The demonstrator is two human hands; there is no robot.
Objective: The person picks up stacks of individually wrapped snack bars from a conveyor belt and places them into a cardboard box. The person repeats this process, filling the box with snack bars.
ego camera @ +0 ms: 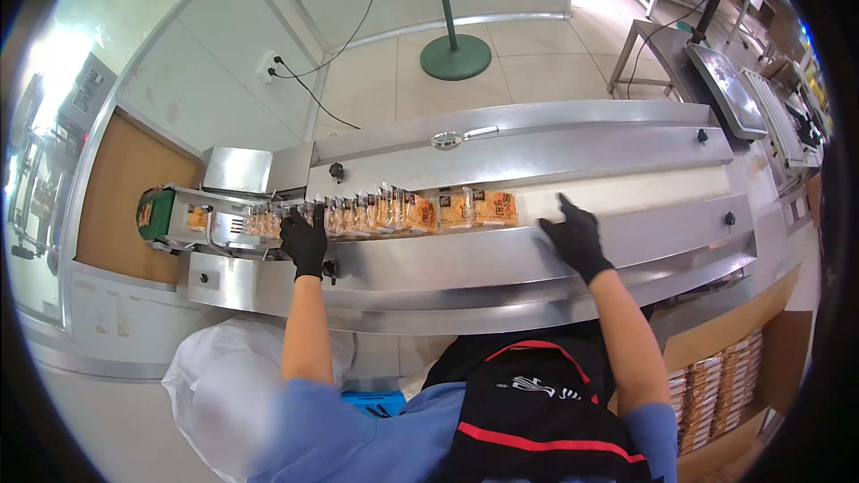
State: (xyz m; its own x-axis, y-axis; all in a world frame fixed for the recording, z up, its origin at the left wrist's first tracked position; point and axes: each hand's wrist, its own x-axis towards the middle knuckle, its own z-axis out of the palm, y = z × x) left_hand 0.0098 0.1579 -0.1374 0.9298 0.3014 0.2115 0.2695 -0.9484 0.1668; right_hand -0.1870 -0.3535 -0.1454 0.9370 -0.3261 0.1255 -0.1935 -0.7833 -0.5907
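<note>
A long row of clear-wrapped snack packets [362, 215] stands on edge, closely packed, along the belt of a stainless-steel conveyor. At its right end a few packets [495, 208] lean over or lie flatter, their printed faces showing. My left hand [305, 238], in a black glove, is at the left part of the row with thumb and fingers apart over the packets; whether it grips any is hidden. To the right of the row, my black-gloved right hand [576, 241] hovers above the near rail with fingers spread, holding nothing. The pale belt [631, 198] runs on past it.
A strainer spoon [463, 137] lies on the far metal ledge. Black knobs [337, 172] stick up from the rails. At lower right, an open cardboard box [782, 355] holds stacked packets. A green-based stand [456, 57] and a steel bench scale [728, 90] stand beyond the conveyor.
</note>
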